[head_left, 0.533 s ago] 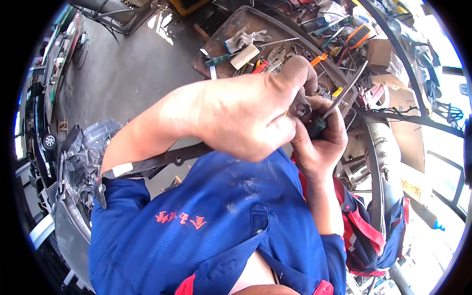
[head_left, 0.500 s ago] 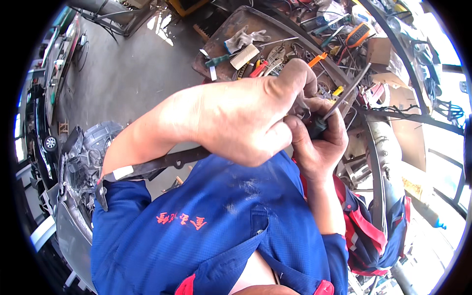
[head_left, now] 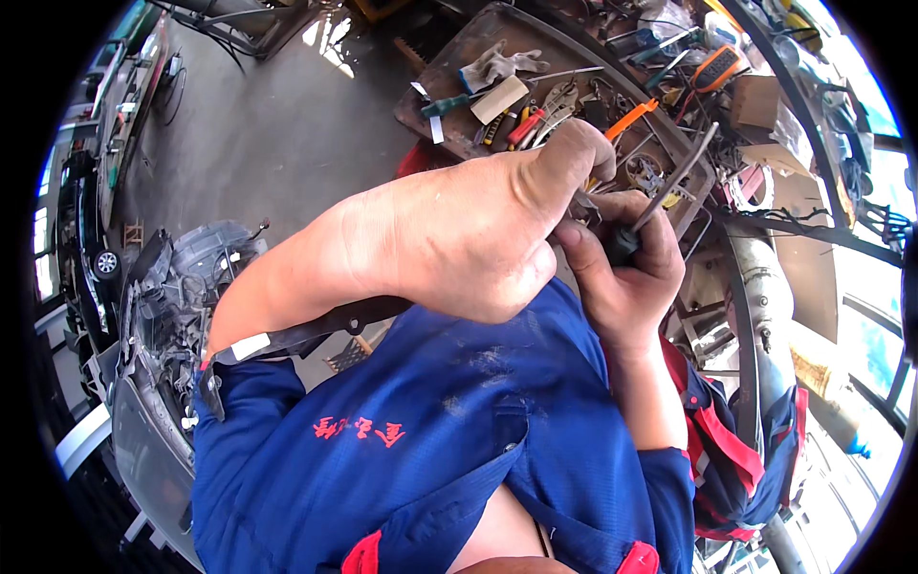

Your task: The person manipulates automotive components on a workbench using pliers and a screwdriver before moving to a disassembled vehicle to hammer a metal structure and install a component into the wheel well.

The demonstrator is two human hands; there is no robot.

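Note:
My left hand (head_left: 478, 230) is closed, its thumb bent and its fingers curled out of sight. A long black strip (head_left: 354, 318) with a white label runs beneath my left forearm into that hand. Close against it, my right hand (head_left: 631, 277) grips a screwdriver by its dark handle (head_left: 622, 245); the screwdriver's metal shaft (head_left: 681, 174) points up and to the right, away from the strip. Between the two hands, at the right thumb tip, a small dark metal-looking end (head_left: 585, 207) shows in part. What it belongs to is mostly hidden.
Beyond my hands stands a metal tray table (head_left: 440, 96) with a work glove (head_left: 497, 65), pliers (head_left: 559, 100) and other tools. A cluttered rack (head_left: 755, 124) is at the right, with a jacket (head_left: 727, 450) below. Car parts (head_left: 182, 297) lie at the left.
The surroundings have shifted slightly rightward in view. My right thumb sits slightly apart from the left fingers, where they touched before. Both grips look the same.

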